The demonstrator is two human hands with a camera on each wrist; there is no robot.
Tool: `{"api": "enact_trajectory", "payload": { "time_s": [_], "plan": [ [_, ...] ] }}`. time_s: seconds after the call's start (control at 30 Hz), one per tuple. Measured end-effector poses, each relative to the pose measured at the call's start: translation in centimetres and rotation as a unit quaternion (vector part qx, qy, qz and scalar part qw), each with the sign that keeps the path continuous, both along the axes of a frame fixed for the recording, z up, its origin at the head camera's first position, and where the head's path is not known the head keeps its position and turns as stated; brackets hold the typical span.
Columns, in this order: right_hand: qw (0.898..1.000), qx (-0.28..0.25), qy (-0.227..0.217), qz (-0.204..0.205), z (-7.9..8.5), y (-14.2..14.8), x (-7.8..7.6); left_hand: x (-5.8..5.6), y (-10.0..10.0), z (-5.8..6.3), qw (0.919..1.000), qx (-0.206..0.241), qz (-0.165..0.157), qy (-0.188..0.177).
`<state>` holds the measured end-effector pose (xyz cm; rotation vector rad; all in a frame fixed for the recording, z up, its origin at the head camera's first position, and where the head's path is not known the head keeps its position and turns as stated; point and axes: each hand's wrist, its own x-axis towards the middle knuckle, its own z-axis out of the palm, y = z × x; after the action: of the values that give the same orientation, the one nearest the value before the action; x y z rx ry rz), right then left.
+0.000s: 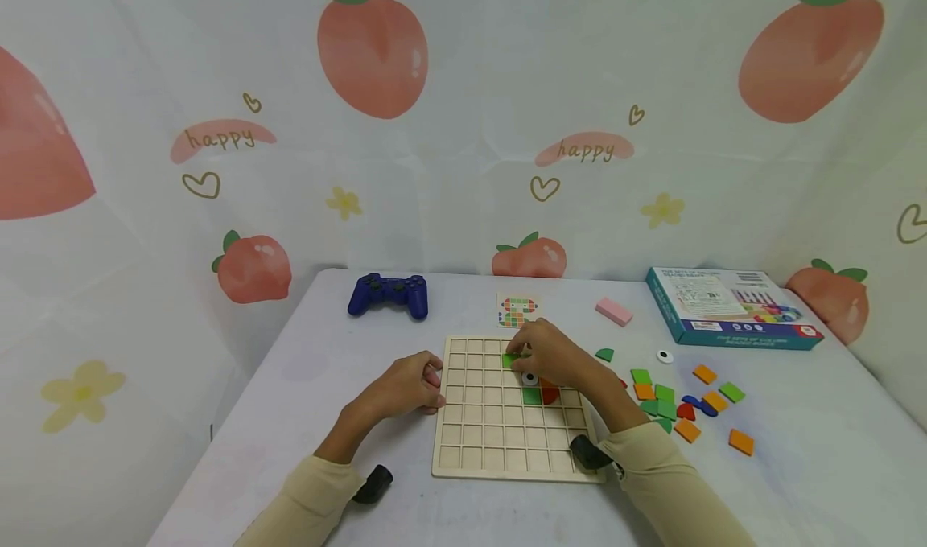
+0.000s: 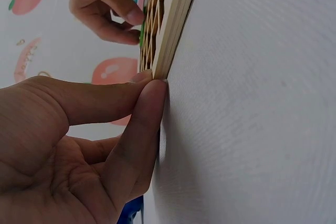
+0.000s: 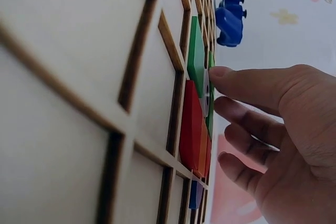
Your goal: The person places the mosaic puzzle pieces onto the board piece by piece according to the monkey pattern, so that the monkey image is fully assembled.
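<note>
A square wooden grid board [image 1: 478,434] lies on the table. My left hand [image 1: 407,384] pinches its left edge between thumb and fingers, as the left wrist view shows at the board's rim [image 2: 176,19]. Over the board's upper part, my right hand [image 1: 554,354] holds a light green tile [image 1: 509,361] at a cell with thumb and fingertips. Just below that hand sit a white eye piece [image 1: 529,379], a dark green tile [image 1: 532,396] and a red piece [image 1: 550,394]. From the right wrist, a blue piece [image 3: 196,195] also shows on the board.
Loose green, orange, red and blue pieces lie right of the board, among them an orange tile [image 1: 741,442] and an eye piece [image 1: 665,357]. Behind are a pattern card [image 1: 517,311], a pink block [image 1: 614,312], a blue game controller [image 1: 389,294] and a box [image 1: 731,310].
</note>
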<state>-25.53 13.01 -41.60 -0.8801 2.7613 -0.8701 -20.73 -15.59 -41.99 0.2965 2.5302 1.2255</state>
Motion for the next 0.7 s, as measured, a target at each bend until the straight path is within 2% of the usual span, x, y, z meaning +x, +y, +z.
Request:
{"api": "enact_trajectory", "payload": {
  "time_s": [0.4,0.7],
  "plan": [
    [1.000,-0.017,-0.022,-0.007,0.1,0.8,0.0,0.0,0.0,0.0,1.0000,0.007,0.002,-0.003],
    [0.998,-0.041,-0.029,-0.034,0.9,3.7,0.8,0.1,0.0,0.0,0.9999,0.012,0.002,-0.004]
  ]
}}
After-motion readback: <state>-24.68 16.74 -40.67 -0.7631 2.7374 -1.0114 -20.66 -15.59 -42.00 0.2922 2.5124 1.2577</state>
